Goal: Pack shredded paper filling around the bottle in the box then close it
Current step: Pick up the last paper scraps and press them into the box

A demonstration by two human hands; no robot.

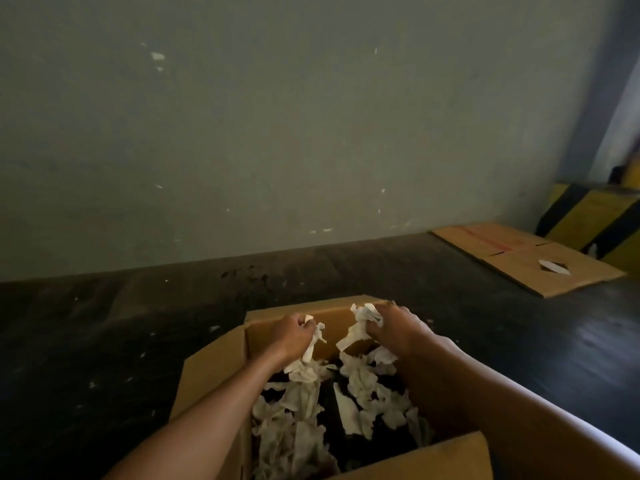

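Overhead, both hands' fingers point(304, 323) clenched on shredded paper point(301, 393) above open box point(211, 372), dark floor point(104, 341), pale green wall point(277, 116) behind.

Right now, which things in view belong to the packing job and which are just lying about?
Part of the job:
- open box
- shredded paper inside it
- left hand and right hand, each gripping paper
- bottle: hidden, not visible

Just lying about:
- flattened cardboard on the floor
- yellow-and-black striped block
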